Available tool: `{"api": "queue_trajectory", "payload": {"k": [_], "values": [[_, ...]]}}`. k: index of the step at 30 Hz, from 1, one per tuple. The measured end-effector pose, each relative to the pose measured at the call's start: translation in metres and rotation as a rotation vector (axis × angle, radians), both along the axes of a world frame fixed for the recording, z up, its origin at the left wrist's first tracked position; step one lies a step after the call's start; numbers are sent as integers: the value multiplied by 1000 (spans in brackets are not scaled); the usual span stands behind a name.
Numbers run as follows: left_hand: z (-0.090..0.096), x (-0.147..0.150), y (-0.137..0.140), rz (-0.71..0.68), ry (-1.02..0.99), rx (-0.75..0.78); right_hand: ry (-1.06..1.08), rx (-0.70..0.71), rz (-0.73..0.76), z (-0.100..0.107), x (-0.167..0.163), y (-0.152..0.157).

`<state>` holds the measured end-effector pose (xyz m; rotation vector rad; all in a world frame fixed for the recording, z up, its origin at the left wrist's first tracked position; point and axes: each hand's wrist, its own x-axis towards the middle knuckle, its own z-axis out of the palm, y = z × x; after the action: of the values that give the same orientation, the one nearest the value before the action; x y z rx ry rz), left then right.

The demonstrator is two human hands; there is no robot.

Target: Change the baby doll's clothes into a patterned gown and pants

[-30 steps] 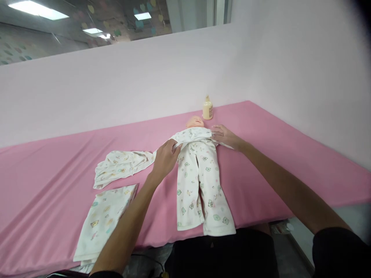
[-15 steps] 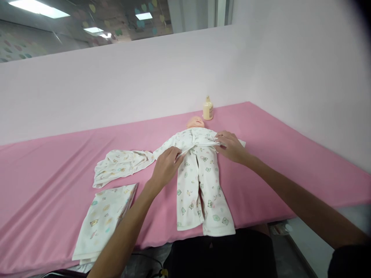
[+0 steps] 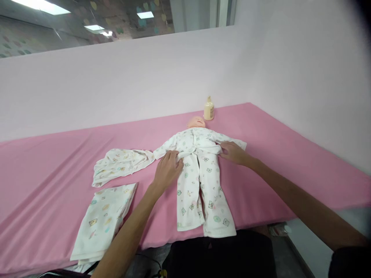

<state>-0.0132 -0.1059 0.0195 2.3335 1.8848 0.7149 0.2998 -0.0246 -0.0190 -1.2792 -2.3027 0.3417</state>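
A baby doll (image 3: 197, 122) lies on its back, its head toward the wall, dressed in a white patterned baby shirt (image 3: 185, 139) and matching baby pants (image 3: 213, 193). My left hand (image 3: 168, 168) is closed at the shirt's lower corner on the left, its fingertips on the hem. On the opposite side, my right hand (image 3: 234, 153) pinches the hem near the doll's hip. The hem lies across the top of the pants. Both pant legs extend down to the table's near edge. My fingers partly hide the cloth they hold.
A pink-sheeted table (image 3: 63, 162) runs along a white wall (image 3: 130, 85). Behind the doll's head stands a cream pump bottle (image 3: 208, 111). To the left lie a crumpled patterned cloth (image 3: 121, 164) and a folded patterned cloth (image 3: 100, 224), the latter beside my left forearm.
Both hands have moved slightly down, and the shirt hem has come down flatter over the waist of the pants. More of the sleeve on the right now shows.
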Motion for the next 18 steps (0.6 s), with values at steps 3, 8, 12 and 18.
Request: {"api": "queue_trajectory", "payload": {"k": [3,8,12,18], "values": [[-6,-4,3,52,-37,-88,115,-131,-60,2,-6,-5],[-17,-11,15,59,-164,-165,574,-296,-128,9,-12,-10],[-22,-12,20,56,-194,-123,664,-263,-147,7,-14,-14],[-36,-12,28,112,-244,-232,435,-290,-166,-15,-19,-18]]}}
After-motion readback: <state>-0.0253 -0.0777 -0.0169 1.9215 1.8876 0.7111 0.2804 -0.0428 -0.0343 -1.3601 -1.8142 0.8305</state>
